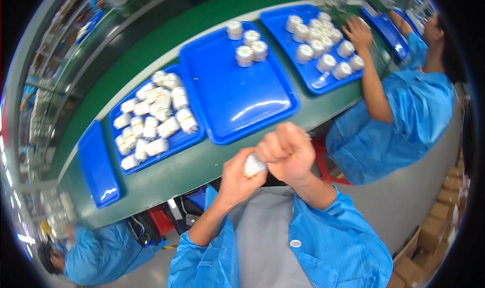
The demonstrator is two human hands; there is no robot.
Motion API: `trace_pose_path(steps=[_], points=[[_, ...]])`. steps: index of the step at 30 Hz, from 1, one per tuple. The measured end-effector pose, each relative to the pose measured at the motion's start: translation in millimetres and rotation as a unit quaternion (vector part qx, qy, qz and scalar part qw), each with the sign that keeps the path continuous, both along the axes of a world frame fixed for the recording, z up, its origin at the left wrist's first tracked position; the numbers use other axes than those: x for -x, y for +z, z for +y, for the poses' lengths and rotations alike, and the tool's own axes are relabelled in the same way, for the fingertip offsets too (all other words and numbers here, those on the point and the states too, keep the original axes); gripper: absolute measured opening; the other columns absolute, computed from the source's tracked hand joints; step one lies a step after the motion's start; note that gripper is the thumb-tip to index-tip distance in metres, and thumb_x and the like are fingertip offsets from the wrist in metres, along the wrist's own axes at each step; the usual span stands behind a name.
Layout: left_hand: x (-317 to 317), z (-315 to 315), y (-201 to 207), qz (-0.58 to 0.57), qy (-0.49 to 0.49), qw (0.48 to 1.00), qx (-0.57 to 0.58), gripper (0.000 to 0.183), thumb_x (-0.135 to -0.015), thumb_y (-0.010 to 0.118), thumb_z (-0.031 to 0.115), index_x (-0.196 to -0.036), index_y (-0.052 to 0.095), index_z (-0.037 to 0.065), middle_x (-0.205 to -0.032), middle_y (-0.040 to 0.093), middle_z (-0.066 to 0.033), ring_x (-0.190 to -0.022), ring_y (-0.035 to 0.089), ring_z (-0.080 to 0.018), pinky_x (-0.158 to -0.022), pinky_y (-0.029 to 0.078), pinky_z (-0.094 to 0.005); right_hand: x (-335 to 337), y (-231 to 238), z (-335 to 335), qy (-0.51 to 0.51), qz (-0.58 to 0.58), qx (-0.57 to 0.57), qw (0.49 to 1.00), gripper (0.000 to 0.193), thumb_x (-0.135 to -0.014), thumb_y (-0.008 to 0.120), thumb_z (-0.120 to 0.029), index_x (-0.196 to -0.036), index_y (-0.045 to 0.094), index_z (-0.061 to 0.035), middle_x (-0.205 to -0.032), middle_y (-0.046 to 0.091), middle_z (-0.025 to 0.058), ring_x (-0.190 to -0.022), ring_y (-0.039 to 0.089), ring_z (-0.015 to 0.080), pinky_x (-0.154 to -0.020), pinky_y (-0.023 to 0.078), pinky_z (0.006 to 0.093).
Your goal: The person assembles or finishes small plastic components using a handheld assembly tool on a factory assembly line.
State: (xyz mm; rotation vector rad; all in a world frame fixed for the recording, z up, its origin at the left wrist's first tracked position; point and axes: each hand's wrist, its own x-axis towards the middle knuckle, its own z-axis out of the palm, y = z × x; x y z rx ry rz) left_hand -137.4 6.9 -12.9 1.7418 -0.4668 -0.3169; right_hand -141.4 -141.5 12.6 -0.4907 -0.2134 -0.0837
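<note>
In front of my chest, my left hand [239,179] is closed around a small white roll-shaped bundle [254,165] with a yellowish edge. My right hand [287,154] is curled into a fist right beside the bundle. Whatever its fingers may grip is hidden. Beyond my hands lies a blue tray [237,98] with several upright white bundles [245,55] grouped at its far end. To its left, another blue tray [194,145] carries many similar white bundles [150,127], mostly lying on their sides in a loose heap.
The trays sit on a green workbench [166,189]. A narrow blue tray [99,169] lies at the far left. On the right, a person [394,121] in blue reaches over a blue tray [317,88] of bundles. Another person [103,255] works at lower left. Cardboard boxes [434,227] stand at right.
</note>
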Motion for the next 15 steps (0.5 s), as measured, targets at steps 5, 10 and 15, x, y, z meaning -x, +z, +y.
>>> trace_pose_path(steps=[5,10,15], points=[[-16,30,12,0.069,0.019,0.989,0.127,0.049,-0.084,0.068,0.011,-0.127,0.046,0.004,-0.102,0.054,-0.0064,-0.090,0.053,-0.0122,-0.080,0.044,-0.0274,-7,11,-19,-0.139,0.024,-0.088,0.986,0.044,-0.104,0.032,-0.031,-0.063,0.033,-0.0147,-0.053,0.028,-0.0021,-0.046,0.026,0.0104,-0.048,0.025,0.0272],[-93,124,20,-0.128,0.239,0.963,-0.011,0.046,-0.085,0.065,0.011,-0.127,0.048,0.002,-0.115,0.053,-0.0117,-0.106,0.054,-0.0193,-0.092,0.043,-0.0326,-6,-31,-63,-0.161,0.011,0.027,0.986,0.043,-0.104,0.032,-0.027,-0.064,0.031,-0.0129,-0.054,0.028,-0.0010,-0.046,0.024,0.0100,-0.046,0.024,0.0267],[-196,220,44,-0.359,0.346,0.820,-0.280,0.039,-0.082,0.066,0.007,-0.120,0.060,0.002,-0.121,0.055,-0.0188,-0.112,0.055,-0.0320,-0.096,0.043,-0.0380,-2,-68,-77,-0.202,0.077,0.081,0.973,0.043,-0.104,0.035,-0.025,-0.063,0.029,-0.0129,-0.053,0.026,-0.0015,-0.045,0.022,0.0089,-0.044,0.021,0.0254]])
